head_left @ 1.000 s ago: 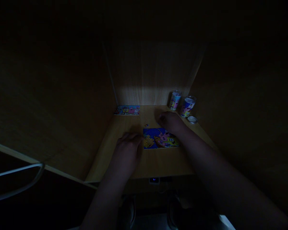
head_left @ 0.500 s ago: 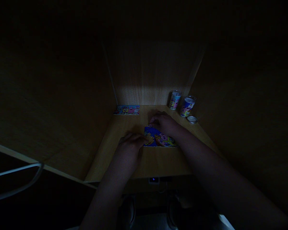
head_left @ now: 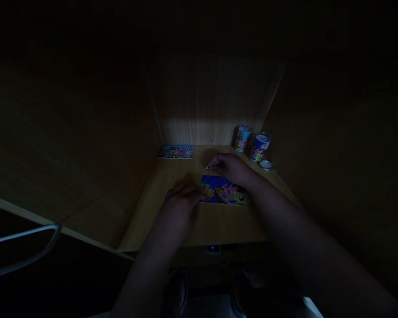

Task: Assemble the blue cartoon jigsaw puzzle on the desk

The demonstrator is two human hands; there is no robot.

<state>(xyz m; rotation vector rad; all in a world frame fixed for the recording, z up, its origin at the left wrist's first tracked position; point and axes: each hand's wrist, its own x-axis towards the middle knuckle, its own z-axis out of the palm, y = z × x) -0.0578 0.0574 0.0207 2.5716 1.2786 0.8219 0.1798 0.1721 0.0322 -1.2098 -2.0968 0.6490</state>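
Note:
In the dim head view, a blue cartoon picture that looks like a jigsaw puzzle (head_left: 227,186) lies flat on the wooden surface. My left hand (head_left: 184,194) rests at its left edge, fingers stretched out and laid down, the tips touching the picture. Just above the top edge, my right hand (head_left: 226,167) pinches a small yellow puzzle piece (head_left: 207,167) between thumb and fingertips. Part of the picture's right end is covered by my right forearm. Farther back on the left lies a second cartoon picture (head_left: 176,151), flat against the back panel.
Two cartoon-printed cans (head_left: 241,139) (head_left: 259,148) stand at the back right, with a round lid (head_left: 266,165) beside them. Wooden panels enclose the left, right and back. A white cable (head_left: 23,233) hangs at far left. Below the front edge is a small lit device (head_left: 212,248).
My right hand has lifted slightly away from the picture's upper left corner, and the small yellow piece now shows in its fingertips. My left hand stays almost still.

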